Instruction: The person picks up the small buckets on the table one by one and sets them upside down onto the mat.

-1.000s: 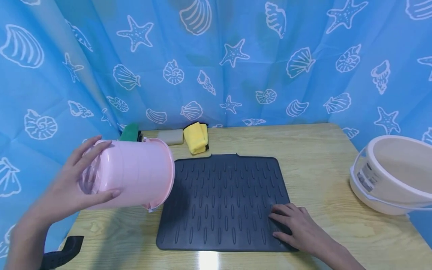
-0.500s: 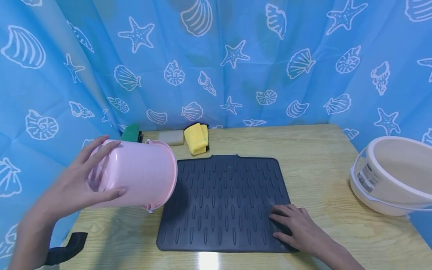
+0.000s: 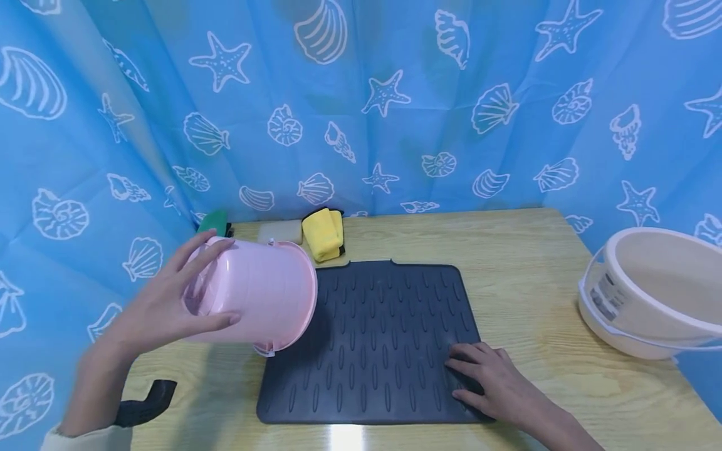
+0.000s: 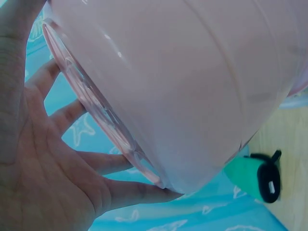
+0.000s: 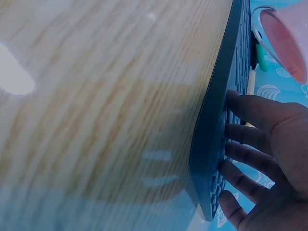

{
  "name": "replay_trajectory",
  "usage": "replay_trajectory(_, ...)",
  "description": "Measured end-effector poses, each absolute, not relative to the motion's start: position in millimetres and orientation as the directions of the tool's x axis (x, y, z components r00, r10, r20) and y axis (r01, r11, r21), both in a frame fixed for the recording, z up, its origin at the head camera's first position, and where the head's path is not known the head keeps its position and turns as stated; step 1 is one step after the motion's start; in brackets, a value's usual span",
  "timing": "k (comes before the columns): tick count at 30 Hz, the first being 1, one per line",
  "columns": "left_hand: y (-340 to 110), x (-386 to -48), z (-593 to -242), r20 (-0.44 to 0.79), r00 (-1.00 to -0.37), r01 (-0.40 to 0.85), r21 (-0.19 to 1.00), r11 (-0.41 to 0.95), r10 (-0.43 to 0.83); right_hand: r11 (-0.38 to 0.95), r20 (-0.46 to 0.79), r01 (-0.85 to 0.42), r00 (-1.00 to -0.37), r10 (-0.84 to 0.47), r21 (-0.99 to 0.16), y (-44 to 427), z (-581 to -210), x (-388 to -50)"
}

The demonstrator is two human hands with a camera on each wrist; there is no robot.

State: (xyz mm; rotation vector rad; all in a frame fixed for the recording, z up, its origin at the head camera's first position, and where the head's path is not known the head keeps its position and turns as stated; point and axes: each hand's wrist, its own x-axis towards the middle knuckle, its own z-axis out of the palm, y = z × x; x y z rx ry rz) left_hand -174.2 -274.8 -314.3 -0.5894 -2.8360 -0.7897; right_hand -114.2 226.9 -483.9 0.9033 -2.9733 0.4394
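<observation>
A pink bucket (image 3: 265, 291) lies on its side in the air, mouth toward the right, above the left part of the dark ribbed mat (image 3: 372, 351). My left hand (image 3: 163, 307) grips it by its base end, thumb on the near side and fingers over the top. The left wrist view shows the fingers (image 4: 115, 166) of that hand spread around the base rim of the bucket (image 4: 183, 86). My right hand (image 3: 496, 382) rests on the mat's right edge; in the right wrist view its fingertips touch the ribbed surface of the mat (image 5: 207, 144).
A cream bucket (image 3: 626, 300) with its handle down stands at the table's right. Along the back left are a folded yellow cloth (image 3: 323, 235), a beige block (image 3: 280, 232) and a green item (image 3: 213, 222). A black curved object (image 3: 149, 404) sits near the left forearm. A blue curtain (image 3: 361, 125) hangs behind.
My left hand has carried the pink bucket to the right, further over the mat, its mouth tipping slightly downward. The right hand has stayed on the mat's edge. The head view has shifted a little.
</observation>
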Motion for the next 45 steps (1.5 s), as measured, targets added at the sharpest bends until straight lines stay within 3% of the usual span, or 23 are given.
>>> replay_trajectory(22, -246.8, -202.2, -331.4, 0.153, -0.914, 0.402, 0.474, 0.784, 0.376, 0.801, 0.077, -0.54, -0.838, -0.54, -0.258, 224.2, -482.9, -114.9)
replay_trajectory(45, -193.5, -231.5, -325.9, 0.01, -0.914, 0.384, 0.345, 0.857, 0.405, 0.808, 0.055, -0.521, -0.848, -0.528, -0.277, 226.7, -485.1, -112.0)
